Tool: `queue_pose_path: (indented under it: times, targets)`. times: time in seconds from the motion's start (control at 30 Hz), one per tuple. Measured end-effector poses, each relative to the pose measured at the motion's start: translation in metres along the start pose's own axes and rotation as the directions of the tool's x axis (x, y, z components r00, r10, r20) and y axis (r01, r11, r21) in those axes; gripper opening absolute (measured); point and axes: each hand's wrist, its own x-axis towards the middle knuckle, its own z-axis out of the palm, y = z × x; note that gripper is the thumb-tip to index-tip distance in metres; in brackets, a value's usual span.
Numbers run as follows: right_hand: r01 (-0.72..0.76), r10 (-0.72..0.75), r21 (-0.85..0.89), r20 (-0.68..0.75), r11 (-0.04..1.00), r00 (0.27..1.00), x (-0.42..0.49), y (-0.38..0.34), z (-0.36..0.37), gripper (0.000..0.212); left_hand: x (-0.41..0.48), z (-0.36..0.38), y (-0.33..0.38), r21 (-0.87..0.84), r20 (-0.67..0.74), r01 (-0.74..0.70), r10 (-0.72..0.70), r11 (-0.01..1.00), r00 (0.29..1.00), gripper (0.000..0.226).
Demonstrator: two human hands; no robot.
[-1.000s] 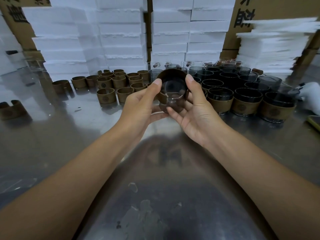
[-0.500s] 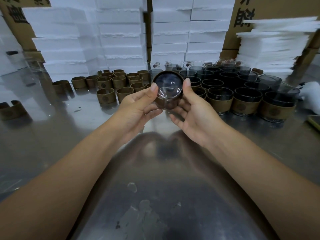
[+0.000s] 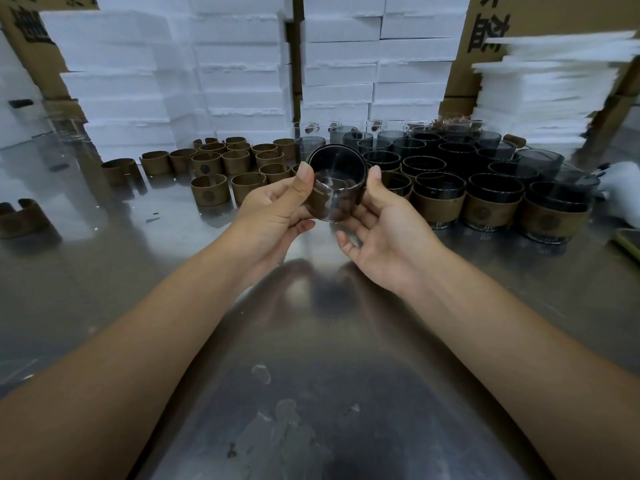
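Holding the tinted glass cup (image 3: 336, 181) in the air between both hands, left hand (image 3: 273, 216) and right hand (image 3: 388, 226) each wrapped on a side, mouth tipped toward me, sleeved cups (image 3: 493, 207) sitting closer to my right.

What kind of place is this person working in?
Likely a packing or assembly workshop: a held cup, rows of sleeved glass cups, loose sleeves, and white foam boxes stacked behind the steel table.

The brown sleeve (image 3: 317, 203) on the glass (image 3: 337, 169) is mostly hidden (blurred too); a green object (image 3: 629, 241) is cropped.
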Motion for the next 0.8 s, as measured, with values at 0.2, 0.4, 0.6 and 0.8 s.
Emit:
queue_pose_path:
  times: [0.2,0.4,0.6,0.8]
  targets:
    - [-0.053,0.053,-0.002,-0.027,0.999,0.998,-0.0012,0.0002,0.0023,0.038,-0.0009,0.0020,0.0014,0.024,-0.043,0.031,-0.030,0.999,0.999,0.036]
    - [-0.080,0.080,0.017,-0.055,0.997,0.995,-0.0008,0.0016,0.0031,0.036,-0.0016,0.0043,0.0023,0.042,-0.060,0.038,-0.035,0.998,0.998,0.036]
    - [-0.064,0.063,-0.017,-0.058,0.998,0.996,0.0021,0.0016,0.0008,0.041,-0.0026,0.0048,0.0012,0.023,-0.050,0.041,-0.040,0.999,0.998,0.031]
    - [-0.099,0.099,-0.052,-0.003,0.994,0.995,0.0044,0.0014,0.0003,0.052,-0.0017,-0.0015,0.0082,0.001,-0.035,-0.047,0.047,0.999,0.998,0.055]
